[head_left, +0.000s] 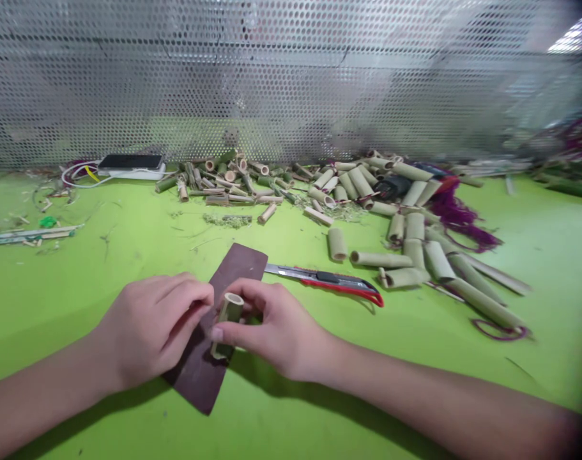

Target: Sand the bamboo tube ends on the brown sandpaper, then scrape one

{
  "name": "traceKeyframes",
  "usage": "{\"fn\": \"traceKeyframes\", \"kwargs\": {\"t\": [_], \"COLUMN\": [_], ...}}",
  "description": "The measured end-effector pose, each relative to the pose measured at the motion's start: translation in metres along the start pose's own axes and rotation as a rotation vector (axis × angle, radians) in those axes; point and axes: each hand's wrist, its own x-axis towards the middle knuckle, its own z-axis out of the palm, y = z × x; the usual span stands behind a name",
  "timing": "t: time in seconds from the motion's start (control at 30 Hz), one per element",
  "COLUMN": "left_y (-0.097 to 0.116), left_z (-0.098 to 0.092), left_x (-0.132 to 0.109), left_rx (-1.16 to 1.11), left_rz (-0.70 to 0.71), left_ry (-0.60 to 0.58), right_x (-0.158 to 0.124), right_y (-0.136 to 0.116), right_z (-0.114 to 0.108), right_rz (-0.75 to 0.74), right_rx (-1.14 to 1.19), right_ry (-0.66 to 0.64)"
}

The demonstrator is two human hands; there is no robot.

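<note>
- a short bamboo tube [229, 317] sits between the hands, much closer to the right hand [276, 332], over the sandpaper strip [240, 268] near the tabletop's front edge
- its long axis runs roughly front to back, tilted, with the open end up and away from the person
- the right hand is nearly closed, pinching the tube between thumb and curled fingers
- the left hand [151, 326] is curled and pressed against the strip's left edge; whether it grips the strip, i cannot tell
- the strip lies slantwise on the green tabletop [549, 345], its far end pointing towards the back edge
- a red-handled utility knife [333, 281] lies just beyond the right hand, touching the strip's far end
- a heap of cut bamboo pieces [396, 223] spreads towards the back edge, right of centre
</note>
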Motion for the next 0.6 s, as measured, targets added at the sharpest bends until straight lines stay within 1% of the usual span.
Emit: {"fn": "traceKeyframes", "kwargs": {"t": [0.17, 0.33, 0.6], "left_y": [0.0009, 0.0023, 0.0066], "left_z": [-0.0007, 0.0, -0.0044], "left_x": [-0.0007, -0.0011, 0.0032], "left_rx": [-0.032, -0.023, 0.143], "left_rz": [0.016, 0.037, 0.145], "left_ry": [0.011, 0.024, 0.04], "right_x": [-0.0011, -0.0012, -0.0028], "right_y": [0.0017, 0.004, 0.0036], "right_z": [0.0006, 0.0008, 0.0022], "right_rz": [-0.038, -0.059, -0.127], "right_rx": [-0.069, -0.134, -0.221], "right_ry": [-0.015, -0.002, 0.026]}}
